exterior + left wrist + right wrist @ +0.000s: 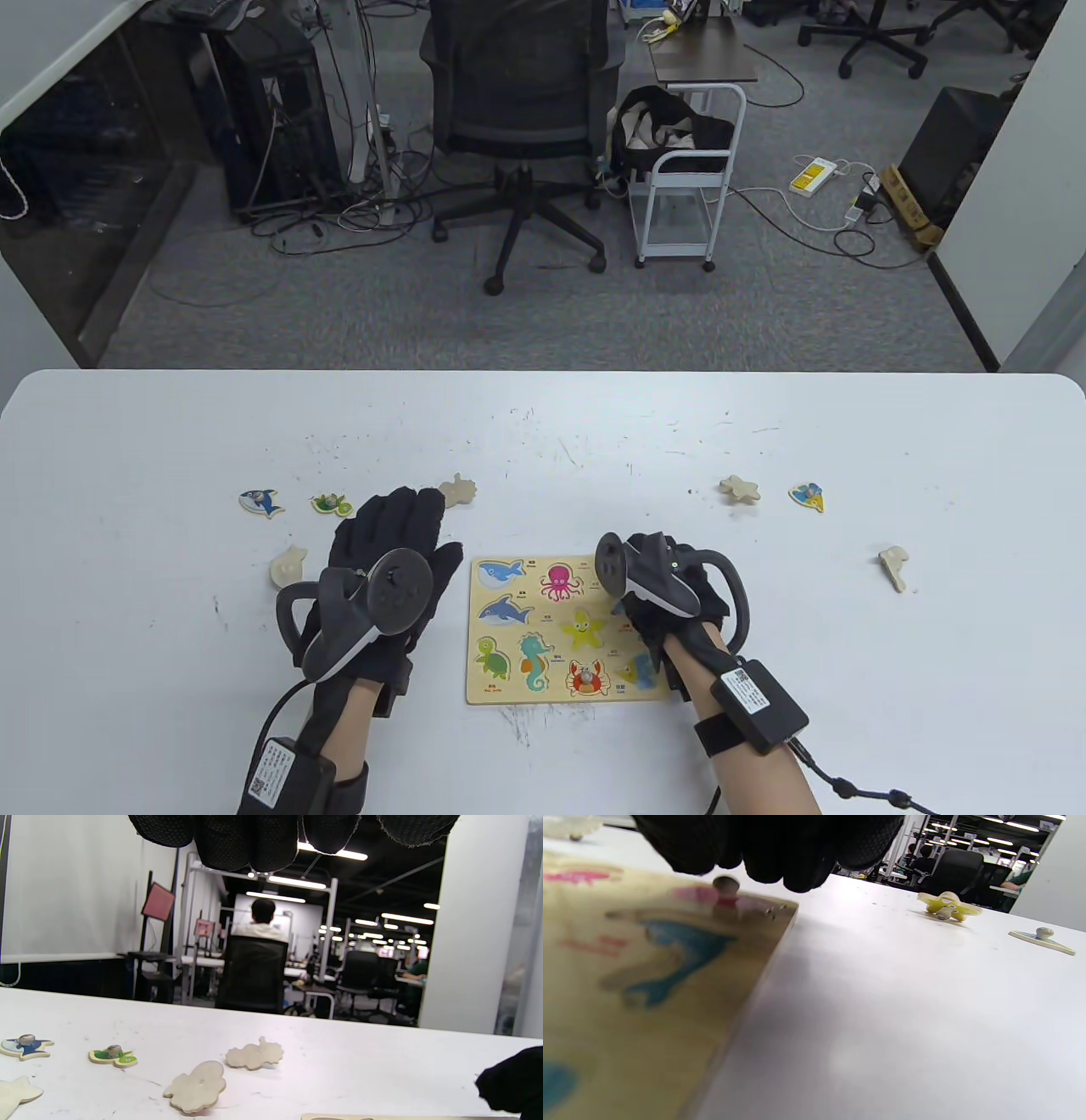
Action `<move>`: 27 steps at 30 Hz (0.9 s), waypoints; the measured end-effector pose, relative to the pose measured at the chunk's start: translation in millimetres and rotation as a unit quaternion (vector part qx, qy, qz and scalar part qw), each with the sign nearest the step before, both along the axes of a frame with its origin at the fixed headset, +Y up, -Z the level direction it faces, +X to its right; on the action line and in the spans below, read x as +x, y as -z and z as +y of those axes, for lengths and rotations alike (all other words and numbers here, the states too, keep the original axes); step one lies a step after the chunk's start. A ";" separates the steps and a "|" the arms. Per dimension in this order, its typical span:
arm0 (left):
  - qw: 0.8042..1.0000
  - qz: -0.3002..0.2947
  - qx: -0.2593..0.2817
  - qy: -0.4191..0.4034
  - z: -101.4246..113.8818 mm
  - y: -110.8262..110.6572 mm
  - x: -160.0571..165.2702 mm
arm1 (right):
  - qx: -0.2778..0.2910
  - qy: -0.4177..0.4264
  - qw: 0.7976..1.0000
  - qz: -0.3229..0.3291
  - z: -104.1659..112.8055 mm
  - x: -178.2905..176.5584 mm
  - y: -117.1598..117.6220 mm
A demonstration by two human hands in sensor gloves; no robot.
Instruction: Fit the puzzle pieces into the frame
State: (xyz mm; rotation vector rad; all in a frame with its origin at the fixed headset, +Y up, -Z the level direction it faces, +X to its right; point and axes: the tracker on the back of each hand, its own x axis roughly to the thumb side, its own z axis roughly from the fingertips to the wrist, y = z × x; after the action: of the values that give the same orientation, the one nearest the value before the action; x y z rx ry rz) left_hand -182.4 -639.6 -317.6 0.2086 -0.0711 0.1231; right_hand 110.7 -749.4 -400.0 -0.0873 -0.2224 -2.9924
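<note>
The white table (543, 424) fills my lower view, its far edge rounding off toward the carpet, with wide bare surface on both sides of the work. Near the front edge lies the puzzle frame (543, 628), flat, between my two hands, with printed sea animals in its recesses.

My left hand (386, 564) lies just left of the frame, fingers straight and spread, pointing toward the far edge and holding nothing. My right hand (657, 607) sits over the frame's right side; in the right wrist view its gloved fingers (780, 849) curl down just above a small round knob (726, 885) standing on a reddish piece in the frame. I cannot tell whether they pinch it or only hover at it.

Loose pieces lie scattered well apart. On the left: a blue shark piece (260, 503), a green turtle piece (332, 504), a pale face-down piece (288, 567), and another pale piece (459, 491) just past my left fingertips. On the right: a pale star-like piece (740, 489), a yellow-blue fish piece (807, 497), and a pale piece (893, 567) farthest out.

The left wrist view alone shows a further pale piece (197, 1086) that my hand covers from above. The right wrist view shows the star piece's yellow underside (948, 906).
</note>
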 end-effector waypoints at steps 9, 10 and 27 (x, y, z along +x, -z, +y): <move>1.000 0.009 -0.001 -0.003 1.6 -0.4 -5.6 | -0.007 0.127 0.985 -0.112 54.7 62.7 25.5; 1.000 0.011 -0.001 -0.003 1.9 -0.6 -6.5 | -0.001 0.124 0.984 -0.129 58.6 70.3 30.5; 1.000 0.027 -0.008 0.000 1.0 1.3 -15.0 | -0.070 0.066 0.958 -0.270 17.5 105.7 101.9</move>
State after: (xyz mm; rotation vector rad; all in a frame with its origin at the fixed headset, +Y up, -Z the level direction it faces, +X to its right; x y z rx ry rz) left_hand -197.4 -638.6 -318.9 0.1957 -0.0167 0.1172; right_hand 216.4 -731.9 -501.8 0.7360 -0.5022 -3.0559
